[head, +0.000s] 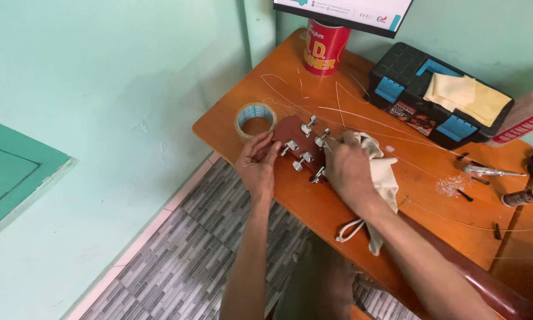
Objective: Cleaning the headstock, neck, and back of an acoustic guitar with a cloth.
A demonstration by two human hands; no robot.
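Left hand (pixel 256 161) pinches the edge of a glossy reddish-brown guitar headstock (pixel 291 134) with chrome tuning pegs, lying on the orange wooden table (pixel 314 201). Right hand (pixel 347 169) presses a cream cloth (pixel 380 178) against its opposite side. Beyond the left fingers: translucent tape roll (pixel 254 118); farther, a red cylindrical can (pixel 326 47).

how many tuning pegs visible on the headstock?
5 tuning pegs on the headstock: two along its far edge, three along the near edge. The right hand with its cloth may hide a sixth.
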